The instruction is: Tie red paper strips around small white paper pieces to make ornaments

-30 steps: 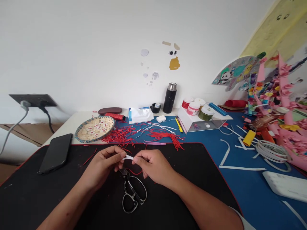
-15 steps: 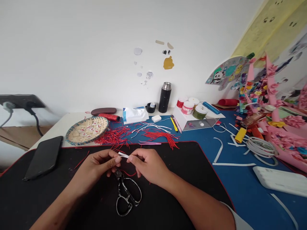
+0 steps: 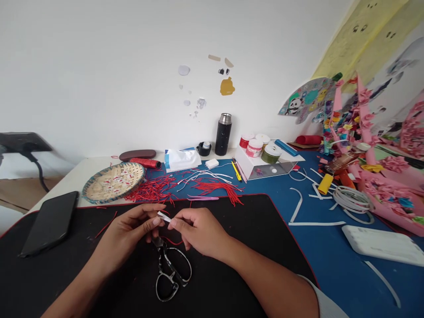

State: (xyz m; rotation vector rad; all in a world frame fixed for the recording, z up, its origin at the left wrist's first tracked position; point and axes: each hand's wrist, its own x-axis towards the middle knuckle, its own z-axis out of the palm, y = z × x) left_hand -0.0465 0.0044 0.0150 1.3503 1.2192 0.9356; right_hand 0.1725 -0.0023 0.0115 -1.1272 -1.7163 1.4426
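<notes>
Scissors (image 3: 173, 270) near hands (image 3: 202, 229); red cords (image 3: 150, 190), basket (image 3: 138, 169) beyond.

Left hand (image 3: 129, 228) looser now, forefinger (image 3: 153, 207) seemingly clear of the white strip (image 3: 164, 216)

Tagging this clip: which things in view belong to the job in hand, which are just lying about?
Likely in the job:
white strip, pinched by the right hand, near the left hand
scissors, below
loose strips, off right

Likely just lying about:
phone
black flask
lidded jars
</notes>
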